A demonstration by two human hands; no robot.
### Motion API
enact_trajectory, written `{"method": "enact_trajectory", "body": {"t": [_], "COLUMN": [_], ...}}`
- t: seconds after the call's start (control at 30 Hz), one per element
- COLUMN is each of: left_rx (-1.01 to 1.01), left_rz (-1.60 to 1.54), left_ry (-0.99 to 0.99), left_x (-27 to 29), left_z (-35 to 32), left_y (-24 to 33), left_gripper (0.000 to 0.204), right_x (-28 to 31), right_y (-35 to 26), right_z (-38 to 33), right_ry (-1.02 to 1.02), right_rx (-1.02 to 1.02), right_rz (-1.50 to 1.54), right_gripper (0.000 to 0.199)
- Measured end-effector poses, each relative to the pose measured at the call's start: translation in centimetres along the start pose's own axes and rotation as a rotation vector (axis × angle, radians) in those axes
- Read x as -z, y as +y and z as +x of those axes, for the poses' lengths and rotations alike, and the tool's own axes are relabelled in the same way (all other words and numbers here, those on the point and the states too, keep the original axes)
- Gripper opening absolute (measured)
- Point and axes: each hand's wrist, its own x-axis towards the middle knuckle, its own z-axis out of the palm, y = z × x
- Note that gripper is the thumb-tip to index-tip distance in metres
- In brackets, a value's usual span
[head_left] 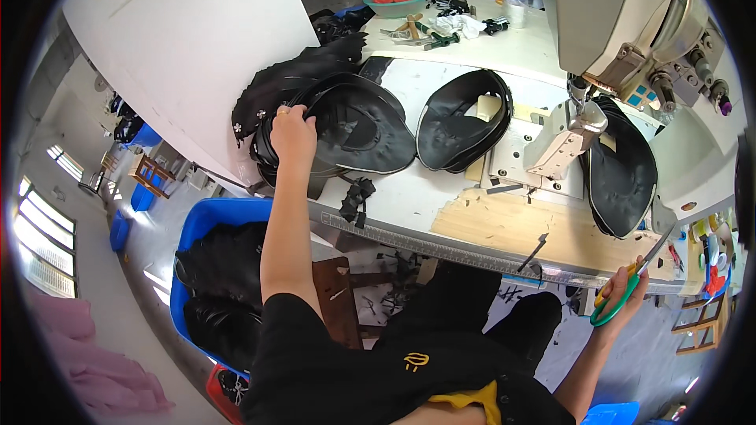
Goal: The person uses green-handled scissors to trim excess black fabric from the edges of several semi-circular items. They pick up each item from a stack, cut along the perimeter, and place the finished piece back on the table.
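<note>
My left hand (pixel 294 138) has its fingers closed on the rim of a black shoe upper (pixel 358 130) at the left of the sewing table. More black uppers (pixel 276 83) are piled behind and beside that hand. My right hand (pixel 628 303), low at the table's front right edge, grips scissors (pixel 613 307) with green and yellow handles, blades pointing up and away. A second black upper (pixel 461 130) lies in the middle, left of the sewing machine's post (pixel 563 142). Another upper (pixel 622 177) rests on its right side. Black scraps (pixel 358 198) lie near the front edge.
The sewing machine head (pixel 618 16) overhangs the table at right. A blue bin (pixel 179 299) of black pieces stands left of my lap. Farther back are a green bowl (pixel 398 9) with a red bag and several tools. A white panel (pixel 189 55) rises at left.
</note>
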Motion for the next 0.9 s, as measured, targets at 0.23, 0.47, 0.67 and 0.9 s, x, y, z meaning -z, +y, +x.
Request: {"method": "enact_trajectory", "body": {"t": [0.23, 0.47, 0.67, 0.9], "left_rx": [0.158, 0.042, 0.062, 0.532], "left_rz": [-0.783, -0.925, -1.337, -1.752], "left_ry": [0.118, -0.149, -0.800, -1.470], "left_x": [1.3, 10.3, 8.3, 6.6], "left_z": [1.8, -2.7, -8.8, -14.8], "left_y": [-1.3, 6.0, 12.8, 17.0], "left_gripper": [0.021, 0.023, 0.019, 0.027], "right_x": [-2.3, -5.8, -12.8, -10.7], "right_y": [-3.5, -3.8, -7.8, -4.8], "right_z": [-2.7, -4.7, -7.1, -5.2], "right_ry": [-0.117, -0.475, -0.772, -0.816], "right_rx": [0.050, 0.180, 0.359, 0.253], "right_rz": [-0.035, 0.021, 0.102, -0.110], "right_gripper": [0.043, 0.056, 0.066, 0.059]}}
